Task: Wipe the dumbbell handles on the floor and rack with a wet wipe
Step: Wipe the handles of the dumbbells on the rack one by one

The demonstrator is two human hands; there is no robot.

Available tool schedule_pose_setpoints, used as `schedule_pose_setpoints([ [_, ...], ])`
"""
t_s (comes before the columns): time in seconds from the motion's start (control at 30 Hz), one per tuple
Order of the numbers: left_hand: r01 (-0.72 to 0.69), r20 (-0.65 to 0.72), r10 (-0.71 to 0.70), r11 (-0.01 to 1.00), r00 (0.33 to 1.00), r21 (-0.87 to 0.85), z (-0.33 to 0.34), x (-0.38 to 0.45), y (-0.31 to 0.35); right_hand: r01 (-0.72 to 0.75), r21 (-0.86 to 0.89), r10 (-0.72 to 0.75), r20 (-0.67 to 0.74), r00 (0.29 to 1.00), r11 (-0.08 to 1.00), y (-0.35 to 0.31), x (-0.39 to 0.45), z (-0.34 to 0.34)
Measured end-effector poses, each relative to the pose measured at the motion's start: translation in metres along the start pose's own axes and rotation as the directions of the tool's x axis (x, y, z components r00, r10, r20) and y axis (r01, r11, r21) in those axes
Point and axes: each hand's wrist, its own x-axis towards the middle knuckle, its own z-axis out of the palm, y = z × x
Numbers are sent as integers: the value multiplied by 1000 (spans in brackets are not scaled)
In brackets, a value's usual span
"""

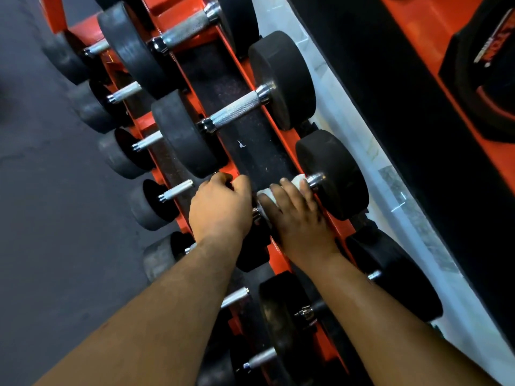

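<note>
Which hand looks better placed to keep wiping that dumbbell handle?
The right hand: it already wraps the white wet wipe around the handle. The left hand grips the dumbbell's near end, steadying it.

Both forearms are bare, no sleeves visible, left hand (220,207) and right hand (298,215) ungloved.

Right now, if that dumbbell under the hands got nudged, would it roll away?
Probably not: the dumbbell has round heads, but sits cradled between the orange rack rails. Its thick heads suggest weight, and the right hand grips its handle through the wipe.
</note>
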Motion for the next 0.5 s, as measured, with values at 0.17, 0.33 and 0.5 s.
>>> schedule_pose_setpoints([
  [0.17,19,13,-19,1000,1000,-8,-1,0,0,-77,-49,77,-1,997,996,2,5,-2],
  [0.33,9,14,-9,1000,1000,-4,-1,-1,0,-147,70,148,-6,989,987,4,30,-10],
  [0.5,7,8,-7,1000,1000,-2,-2,-2,2,-229,36,229,-1,973,973,-2,-15,-6],
])
